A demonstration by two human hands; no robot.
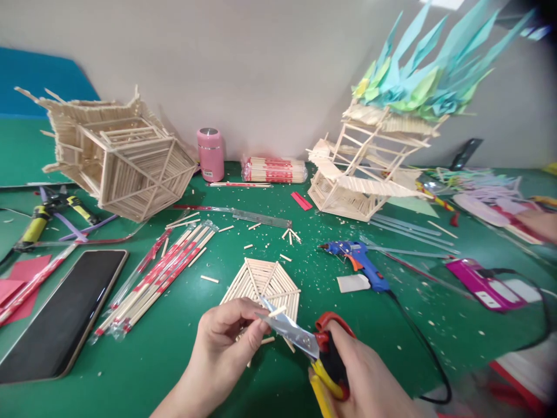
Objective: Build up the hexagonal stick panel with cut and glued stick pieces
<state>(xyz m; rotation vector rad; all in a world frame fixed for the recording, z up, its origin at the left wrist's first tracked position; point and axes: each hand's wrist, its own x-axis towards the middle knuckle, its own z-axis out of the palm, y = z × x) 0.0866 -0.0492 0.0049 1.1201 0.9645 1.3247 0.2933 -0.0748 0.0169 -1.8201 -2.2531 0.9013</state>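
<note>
My left hand [226,342] pinches a short wooden stick [277,312] between thumb and fingers. My right hand [365,377] grips red and yellow cutters [304,339] whose metal blades close around that stick. Both hands hover over a flat hexagonal panel of glued sticks [265,284] lying on the green table [174,360].
Packs of chopsticks [161,276] and a phone [65,313] lie at left. A blue glue gun [357,261] with its cord is at right. Two stick structures [122,157], [361,174], a pink cup [210,154], pliers [52,209] and a pink box [483,284] stand around.
</note>
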